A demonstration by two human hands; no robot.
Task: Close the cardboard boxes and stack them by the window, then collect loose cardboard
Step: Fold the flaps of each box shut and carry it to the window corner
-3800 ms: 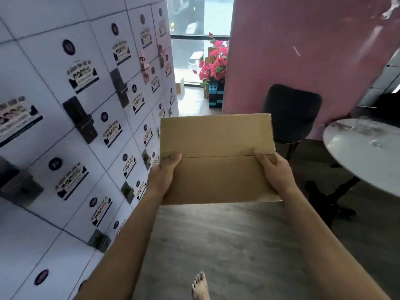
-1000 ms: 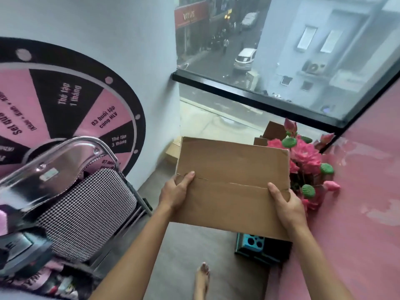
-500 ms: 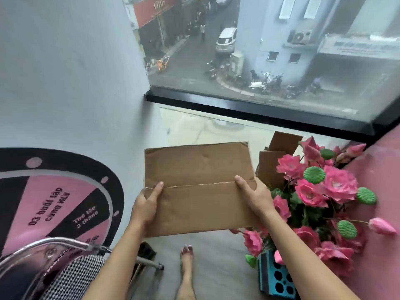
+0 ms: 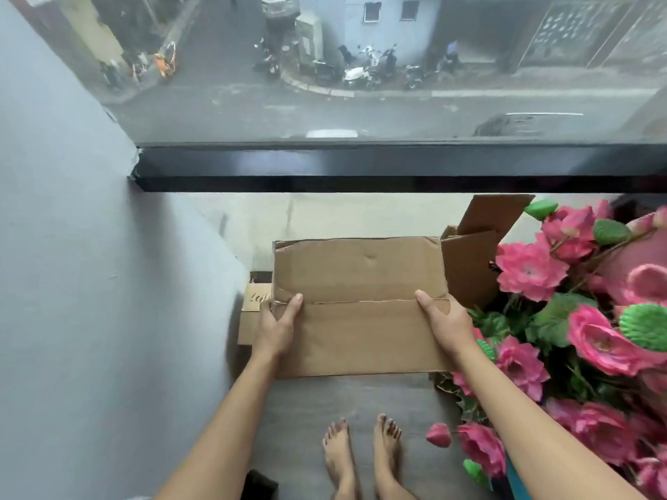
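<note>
This is a room high up in a building in a town. At 12 o'clock a big window [image 4: 361, 66] looks down on a street with parked motorbikes [image 4: 364, 66]. Fake pink flowers [image 4: 563, 319] stand at 3 o'clock, a plain wall [image 4: 72, 283] at 9 o'clock.

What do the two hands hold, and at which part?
A closed cardboard box: left hand grips its left end, right hand its right end.

**Both hands on box**

Arms extended forward and down. Left hand [image 4: 276, 328] grips the closed cardboard box [image 4: 361, 308] at its left edge, thumb on top; right hand [image 4: 445, 321] grips its right edge, thumb on top. Bare feet [image 4: 361, 460] below the box.
</note>
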